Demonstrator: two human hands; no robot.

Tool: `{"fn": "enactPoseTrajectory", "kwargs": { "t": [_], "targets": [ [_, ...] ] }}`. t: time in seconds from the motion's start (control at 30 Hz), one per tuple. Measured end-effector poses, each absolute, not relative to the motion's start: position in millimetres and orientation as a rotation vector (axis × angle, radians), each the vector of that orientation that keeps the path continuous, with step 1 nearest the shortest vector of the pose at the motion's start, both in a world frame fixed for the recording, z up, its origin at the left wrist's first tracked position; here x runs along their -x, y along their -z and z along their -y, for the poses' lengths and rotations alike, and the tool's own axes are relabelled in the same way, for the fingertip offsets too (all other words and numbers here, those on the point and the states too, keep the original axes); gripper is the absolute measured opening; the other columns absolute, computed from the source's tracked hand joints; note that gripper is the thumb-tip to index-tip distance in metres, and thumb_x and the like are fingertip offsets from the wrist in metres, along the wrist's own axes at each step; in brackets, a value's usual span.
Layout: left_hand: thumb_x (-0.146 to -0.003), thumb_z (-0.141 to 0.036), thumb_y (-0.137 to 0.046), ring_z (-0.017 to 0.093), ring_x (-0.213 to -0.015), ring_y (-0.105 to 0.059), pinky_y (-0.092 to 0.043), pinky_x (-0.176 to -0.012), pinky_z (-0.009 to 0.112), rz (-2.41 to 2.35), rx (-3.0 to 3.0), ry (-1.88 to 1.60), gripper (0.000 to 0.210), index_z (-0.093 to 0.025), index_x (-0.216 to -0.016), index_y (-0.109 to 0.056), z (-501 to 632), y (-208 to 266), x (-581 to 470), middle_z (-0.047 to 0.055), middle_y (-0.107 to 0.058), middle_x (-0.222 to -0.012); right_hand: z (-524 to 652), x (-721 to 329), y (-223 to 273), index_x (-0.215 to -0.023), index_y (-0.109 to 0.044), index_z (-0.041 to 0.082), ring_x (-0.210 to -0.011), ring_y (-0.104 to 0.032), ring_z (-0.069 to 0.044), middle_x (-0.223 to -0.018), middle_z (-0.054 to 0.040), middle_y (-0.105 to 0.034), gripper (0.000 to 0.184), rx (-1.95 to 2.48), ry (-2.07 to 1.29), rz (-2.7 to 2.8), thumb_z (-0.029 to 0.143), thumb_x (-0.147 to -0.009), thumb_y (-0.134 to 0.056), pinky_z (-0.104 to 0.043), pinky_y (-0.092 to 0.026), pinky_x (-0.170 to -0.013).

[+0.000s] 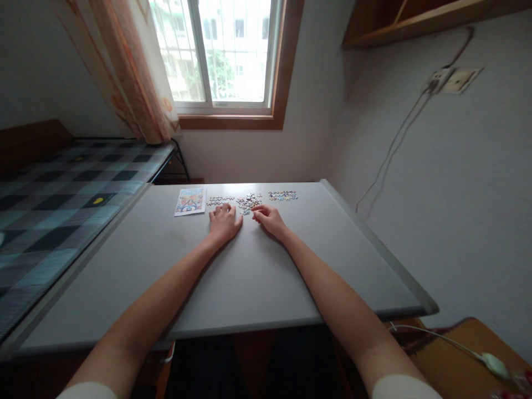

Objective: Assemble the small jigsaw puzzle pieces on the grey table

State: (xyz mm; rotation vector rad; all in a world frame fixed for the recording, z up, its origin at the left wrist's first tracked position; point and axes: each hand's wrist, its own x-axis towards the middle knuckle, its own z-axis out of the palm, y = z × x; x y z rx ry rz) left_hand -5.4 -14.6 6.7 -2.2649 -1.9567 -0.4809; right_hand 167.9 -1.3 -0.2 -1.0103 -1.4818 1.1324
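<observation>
Small jigsaw puzzle pieces lie in a loose pile toward the far side of the table. My left hand rests flat on the tabletop with its fingers spread, just in front of a left-hand group of pieces. At the near right edge of the pile, my right hand has thumb and fingers pinched together; whatever is between them is too small to make out. Another cluster of pieces lies beyond it to the right. Left of my left hand is a printed picture card with a colourful design.
The pale grey table has raised edges. A bed with a checked cover stands along its left, and a window with a curtain is ahead. Cables hang down the right wall. A wooden stool stands at lower right.
</observation>
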Motion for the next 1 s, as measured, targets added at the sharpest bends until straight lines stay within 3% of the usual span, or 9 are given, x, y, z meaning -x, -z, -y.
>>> {"fn": "enactPoseTrajectory", "kwargs": {
  "t": [0.37,0.6,1.0],
  "targets": [
    [-0.088,-0.042,-0.04,0.028,-0.128,-0.036,-0.028,-0.101,0.047,1.945,2.283,0.55,0.043,-0.021,-0.122,-0.054,15.9,-7.0,5.1,0.011,-0.05,-0.134,0.9,-168.0,0.3,-0.084,-0.064,0.014,-0.062,-0.057,-0.012,-0.065,-0.0022,-0.064,0.023,1.022,-1.117,1.498,0.033,-0.07,-0.06,-0.024,-0.044,-0.059],
    [-0.087,-0.041,-0.039,0.028,-0.123,-0.04,-0.027,-0.102,0.047,1.944,2.256,0.538,0.037,-0.02,-0.108,-0.062,17.1,-8.9,5.8,0.011,-0.055,-0.127,1.1,-167.7,0.3,-0.084,-0.065,0.014,-0.062,-0.058,-0.013,-0.065,-0.0021,-0.063,0.024,1.032,-1.125,1.491,0.034,-0.071,-0.06,-0.025,-0.043,-0.059],
    [-0.086,-0.044,-0.042,0.03,-0.122,-0.038,-0.026,-0.102,0.048,1.98,2.233,0.553,0.041,-0.021,-0.113,-0.061,16.7,-9.8,5.9,0.012,-0.051,-0.129,1.1,-168.0,-0.1,-0.083,-0.065,0.014,-0.061,-0.057,-0.012,-0.066,-0.0023,-0.064,0.025,1.036,-1.119,1.51,0.035,-0.071,-0.06,-0.024,-0.043,-0.059]
  ]
}}
